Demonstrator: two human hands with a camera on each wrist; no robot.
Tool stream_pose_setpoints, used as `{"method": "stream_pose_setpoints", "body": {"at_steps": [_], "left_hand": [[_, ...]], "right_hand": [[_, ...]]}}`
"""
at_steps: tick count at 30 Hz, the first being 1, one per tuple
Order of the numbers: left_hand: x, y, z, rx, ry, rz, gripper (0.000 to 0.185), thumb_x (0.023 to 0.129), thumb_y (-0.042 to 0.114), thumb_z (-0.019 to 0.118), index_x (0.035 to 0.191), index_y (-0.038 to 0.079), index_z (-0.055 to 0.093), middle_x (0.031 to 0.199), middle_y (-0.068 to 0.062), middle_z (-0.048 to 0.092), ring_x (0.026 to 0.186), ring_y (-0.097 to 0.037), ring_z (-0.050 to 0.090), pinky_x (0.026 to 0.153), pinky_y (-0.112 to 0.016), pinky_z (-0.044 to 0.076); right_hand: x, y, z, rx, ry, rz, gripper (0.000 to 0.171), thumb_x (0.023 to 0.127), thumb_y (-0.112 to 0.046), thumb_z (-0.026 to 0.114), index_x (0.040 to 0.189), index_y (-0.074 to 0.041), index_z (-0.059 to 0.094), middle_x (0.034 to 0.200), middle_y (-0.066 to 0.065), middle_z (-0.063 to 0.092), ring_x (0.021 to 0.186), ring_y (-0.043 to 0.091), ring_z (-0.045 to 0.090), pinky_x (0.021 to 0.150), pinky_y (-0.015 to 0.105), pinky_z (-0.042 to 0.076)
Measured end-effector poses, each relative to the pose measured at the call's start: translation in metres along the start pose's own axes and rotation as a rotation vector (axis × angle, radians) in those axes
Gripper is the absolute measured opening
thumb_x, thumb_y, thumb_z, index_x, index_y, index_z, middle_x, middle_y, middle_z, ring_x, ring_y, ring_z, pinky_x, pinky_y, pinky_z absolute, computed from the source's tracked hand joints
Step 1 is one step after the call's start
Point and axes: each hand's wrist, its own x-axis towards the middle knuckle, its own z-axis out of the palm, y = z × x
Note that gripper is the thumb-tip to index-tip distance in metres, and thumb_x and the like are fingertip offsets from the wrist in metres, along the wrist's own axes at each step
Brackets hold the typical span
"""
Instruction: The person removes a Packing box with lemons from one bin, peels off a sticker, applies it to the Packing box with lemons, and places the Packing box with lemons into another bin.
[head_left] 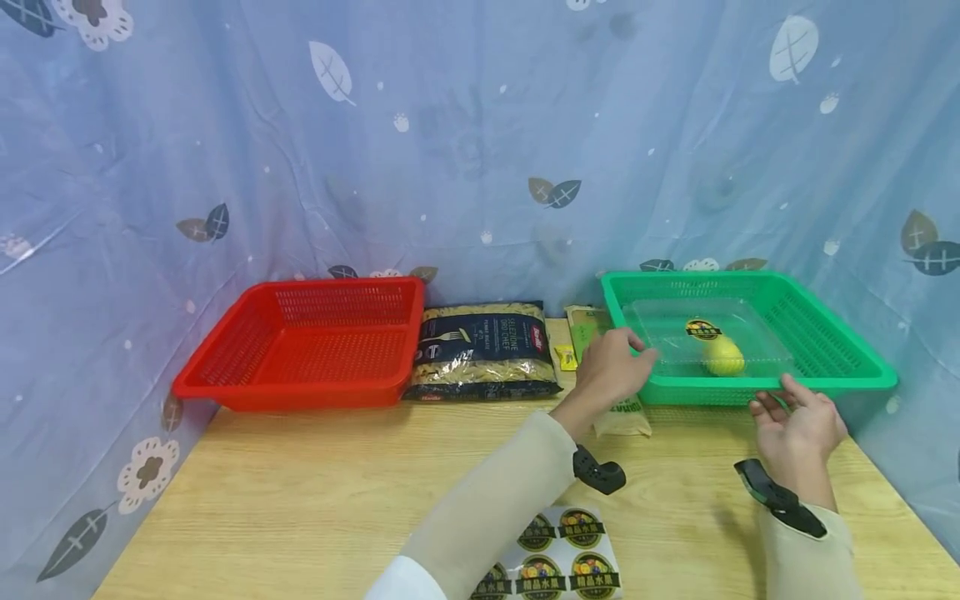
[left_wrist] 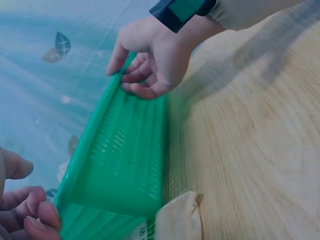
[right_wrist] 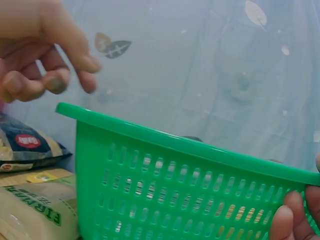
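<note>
A green basket [head_left: 712,387] stands at the table's back right. It holds a clear lidded box [head_left: 675,333] with a yellow fruit [head_left: 723,357] inside and a round sticker [head_left: 703,329] on its lid. My left hand [head_left: 615,362] hovers at the basket's near left corner, fingers loosely curled and holding nothing. In the right wrist view the left hand [right_wrist: 45,65] floats just above the green basket's [right_wrist: 175,180] rim. My right hand [head_left: 798,421] is by the front rim with loose fingers. In the left wrist view the right hand [left_wrist: 145,55] is beside the rim of the basket [left_wrist: 130,160].
A red basket [head_left: 300,387] sits at the back left with nothing in it. Next to it lies a dark pasta bag [head_left: 483,346]. A pale food packet [head_left: 618,417] lies under my left wrist. A sticker sheet [head_left: 562,554] rests near the wooden table's [head_left: 300,500] front edge. Blue curtains surround the table.
</note>
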Motion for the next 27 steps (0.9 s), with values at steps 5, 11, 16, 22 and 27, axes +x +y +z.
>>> {"method": "stream_pose_setpoints", "body": {"at_steps": [5, 11, 16, 22, 27], "left_hand": [[-0.007, -0.007, -0.01, -0.079, 0.002, 0.041, 0.016, 0.101, 0.035, 0.06, 0.111, 0.026, 0.068, 0.047, 0.006, 0.04, 0.037, -0.011, 0.028, 0.036, -0.026, 0.022], [-0.015, -0.018, -0.038, -0.114, -0.022, 0.104, 0.019, 0.103, 0.031, 0.056, 0.116, 0.02, 0.065, 0.049, 0.005, 0.042, 0.037, -0.012, 0.029, 0.039, -0.026, 0.027], [-0.025, -0.031, -0.073, -0.067, 0.021, 0.128, 0.017, 0.103, 0.031, 0.056, 0.115, 0.022, 0.064, 0.07, 0.008, 0.06, 0.049, -0.013, 0.047, 0.053, -0.03, 0.042], [-0.037, -0.043, -0.11, -0.024, 0.06, 0.175, 0.016, 0.102, 0.029, 0.056, 0.112, 0.019, 0.063, 0.091, 0.005, 0.062, 0.066, -0.016, 0.056, 0.062, -0.033, 0.046], [-0.048, -0.055, -0.131, 0.025, 0.072, 0.22, 0.009, 0.102, 0.027, 0.057, 0.1, 0.019, 0.061, 0.088, 0.004, 0.061, 0.073, -0.016, 0.055, 0.067, -0.033, 0.045]], "right_hand": [[0.0, -0.007, -0.002, -0.047, 0.073, -0.032, 0.023, 0.095, -0.001, 0.066, 0.097, -0.013, 0.046, 0.087, 0.005, 0.051, 0.061, 0.03, 0.045, 0.053, 0.041, 0.038], [-0.001, -0.017, 0.005, -0.038, 0.219, -0.136, 0.015, 0.095, -0.003, 0.063, 0.092, -0.011, 0.051, 0.089, 0.002, 0.049, 0.053, 0.028, 0.041, 0.045, 0.04, 0.034], [-0.008, -0.019, 0.017, -0.021, 0.254, -0.232, 0.02, 0.095, 0.003, 0.056, 0.09, -0.013, 0.045, 0.084, 0.003, 0.045, 0.05, 0.026, 0.029, 0.044, 0.036, 0.021], [-0.025, -0.006, 0.045, -0.012, 0.02, -0.437, 0.022, 0.093, 0.012, 0.053, 0.097, -0.008, 0.046, 0.062, 0.009, 0.036, 0.044, 0.022, 0.019, 0.045, 0.032, 0.01], [-0.042, 0.003, 0.082, -0.187, -0.285, -0.588, 0.016, 0.089, 0.015, 0.057, 0.091, 0.0, 0.051, 0.055, 0.011, 0.041, 0.041, 0.022, 0.031, 0.043, 0.033, 0.013]]}}
